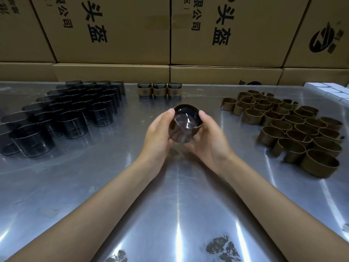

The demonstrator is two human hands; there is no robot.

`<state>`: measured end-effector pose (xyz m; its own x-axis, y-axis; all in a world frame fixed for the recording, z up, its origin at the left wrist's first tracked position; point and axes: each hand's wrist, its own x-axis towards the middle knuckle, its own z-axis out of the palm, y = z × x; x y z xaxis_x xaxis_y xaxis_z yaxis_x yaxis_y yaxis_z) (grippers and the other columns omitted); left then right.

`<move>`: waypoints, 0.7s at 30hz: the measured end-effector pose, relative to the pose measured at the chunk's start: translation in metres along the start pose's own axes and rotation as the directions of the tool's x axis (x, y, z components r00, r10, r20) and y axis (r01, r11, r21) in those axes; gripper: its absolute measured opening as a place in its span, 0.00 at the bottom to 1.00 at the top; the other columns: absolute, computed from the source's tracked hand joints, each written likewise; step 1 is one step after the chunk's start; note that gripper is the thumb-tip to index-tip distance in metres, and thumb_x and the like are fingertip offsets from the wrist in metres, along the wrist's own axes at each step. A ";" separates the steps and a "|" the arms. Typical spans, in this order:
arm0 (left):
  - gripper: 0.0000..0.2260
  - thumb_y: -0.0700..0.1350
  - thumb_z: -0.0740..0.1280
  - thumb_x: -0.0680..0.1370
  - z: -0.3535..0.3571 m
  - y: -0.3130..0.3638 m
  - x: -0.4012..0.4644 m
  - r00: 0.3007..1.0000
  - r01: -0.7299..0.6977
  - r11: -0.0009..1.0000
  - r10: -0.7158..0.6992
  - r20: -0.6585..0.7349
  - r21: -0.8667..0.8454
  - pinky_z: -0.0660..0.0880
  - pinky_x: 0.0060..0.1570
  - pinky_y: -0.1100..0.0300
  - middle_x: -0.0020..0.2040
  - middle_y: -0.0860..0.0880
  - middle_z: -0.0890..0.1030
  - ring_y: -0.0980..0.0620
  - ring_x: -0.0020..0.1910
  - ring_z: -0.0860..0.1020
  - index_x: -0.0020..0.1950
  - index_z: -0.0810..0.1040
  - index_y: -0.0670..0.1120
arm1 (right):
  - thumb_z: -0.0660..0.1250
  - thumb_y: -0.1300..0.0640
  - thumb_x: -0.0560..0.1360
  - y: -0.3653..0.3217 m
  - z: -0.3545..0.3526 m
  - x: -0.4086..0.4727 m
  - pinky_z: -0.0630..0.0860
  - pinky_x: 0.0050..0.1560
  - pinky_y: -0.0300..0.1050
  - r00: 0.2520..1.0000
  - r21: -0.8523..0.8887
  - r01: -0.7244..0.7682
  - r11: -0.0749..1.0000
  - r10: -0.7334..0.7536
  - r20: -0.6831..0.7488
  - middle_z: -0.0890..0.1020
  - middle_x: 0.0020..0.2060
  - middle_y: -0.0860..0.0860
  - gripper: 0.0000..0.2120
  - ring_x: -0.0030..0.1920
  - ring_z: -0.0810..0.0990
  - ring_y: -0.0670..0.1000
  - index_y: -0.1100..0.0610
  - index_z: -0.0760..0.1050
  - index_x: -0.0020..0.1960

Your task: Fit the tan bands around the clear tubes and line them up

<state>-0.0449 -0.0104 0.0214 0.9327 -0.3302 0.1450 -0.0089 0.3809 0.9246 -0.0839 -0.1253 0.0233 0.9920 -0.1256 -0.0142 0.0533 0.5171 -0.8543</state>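
Bare forearms reach out over the scuffed, shiny metal bench (175, 214) to where the left hand (160, 133) and right hand (209, 137) cup one smoky clear round tube (186, 121) between them, raised just off the bench, with a tan paper band (194, 129) wrapped round it. Fingers of both hands are curled round its sides, thumbs at the rim. The band looks only partly seated; if one side is pushed harder, it could ride up crooked or crease, and a tight squeeze might spring its seam open. A slip would drop the tube onto hard metal. Unbanded smoky tubes (62, 114) crowd the left, loose tan bands (294, 127) the right, both near enough for an elbow to scatter. Three finished banded tubes (159, 90) stand in a row at the back, before the stacked brown cartons (113, 35); setting this one down carelessly could knock that line askew.
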 end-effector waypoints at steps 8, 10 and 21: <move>0.15 0.55 0.63 0.78 -0.019 0.006 0.009 0.981 0.136 0.988 -0.145 0.132 0.074 0.78 0.42 0.64 0.54 0.49 0.84 0.54 0.49 0.82 0.57 0.80 0.48 | 0.65 0.40 0.67 -0.008 -0.017 0.001 0.77 0.46 0.40 0.986 -0.227 -0.141 0.964 0.158 0.058 0.81 0.52 0.53 0.30 0.46 0.83 0.47 0.55 0.75 0.64; 0.24 0.63 0.64 0.72 -0.025 0.007 0.010 0.946 0.237 0.962 -0.260 0.193 0.132 0.77 0.49 0.63 0.57 0.51 0.83 0.56 0.54 0.82 0.60 0.79 0.49 | 0.68 0.43 0.68 -0.010 -0.022 0.001 0.78 0.48 0.40 0.987 -0.189 -0.131 0.973 0.147 0.071 0.82 0.53 0.54 0.27 0.48 0.83 0.48 0.54 0.75 0.63; 0.33 0.64 0.81 0.54 -0.034 0.008 0.006 0.823 0.283 0.956 -0.285 0.491 0.080 0.79 0.52 0.61 0.57 0.45 0.83 0.50 0.57 0.81 0.54 0.85 0.48 | 0.84 0.45 0.53 -0.013 -0.030 -0.004 0.80 0.50 0.42 0.921 -0.013 -0.109 0.994 0.106 0.374 0.85 0.50 0.54 0.29 0.51 0.84 0.51 0.55 0.85 0.51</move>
<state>-0.0267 0.0198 0.0173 0.5937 -0.8041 0.0285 0.2266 0.2011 0.9530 -0.0922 -0.1567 0.0187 0.9625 0.2557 0.0906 -0.0569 0.5167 -0.8543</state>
